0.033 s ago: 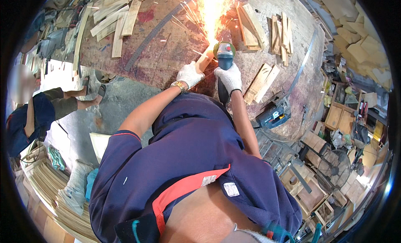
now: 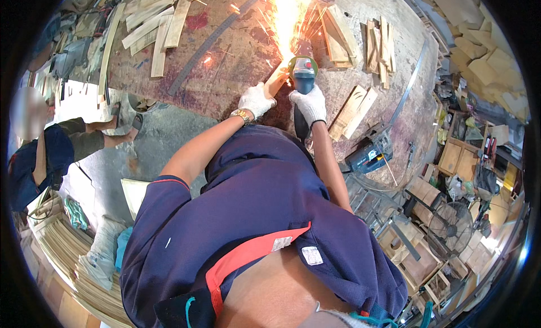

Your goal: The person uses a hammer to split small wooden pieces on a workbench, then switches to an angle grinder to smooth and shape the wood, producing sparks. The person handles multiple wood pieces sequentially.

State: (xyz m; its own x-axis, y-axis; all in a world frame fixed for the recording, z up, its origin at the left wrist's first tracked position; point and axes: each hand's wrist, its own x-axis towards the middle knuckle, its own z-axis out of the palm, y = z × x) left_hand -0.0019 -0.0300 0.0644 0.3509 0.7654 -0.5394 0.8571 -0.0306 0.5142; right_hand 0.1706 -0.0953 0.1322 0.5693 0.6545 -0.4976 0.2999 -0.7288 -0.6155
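My right hand [image 2: 310,106], in a white glove, is closed round the body of an angle grinder [image 2: 304,82]. The grinder's disc [image 2: 291,67] touches or nearly touches a short orange-brown block [image 2: 276,82]; the glare hides the exact contact. A bright stream of sparks [image 2: 290,23] shoots from there toward the far edge of the table. My left hand [image 2: 257,100], also gloved and with a gold watch at the wrist, grips the near end of the block. What the block is made of cannot be told.
Loose wood strips lie on the worn table [image 2: 236,85] at far left and right. A blue power saw [image 2: 369,153] sits at its right edge, near a long metal strip [image 2: 410,85]. Another person [image 2: 45,153] is at left. A fan [image 2: 451,229] stands lower right.
The spark spray has changed shape, with stray sparks now over the table at left and a thin streak by the power saw. Both hands and the grinder look unmoved.
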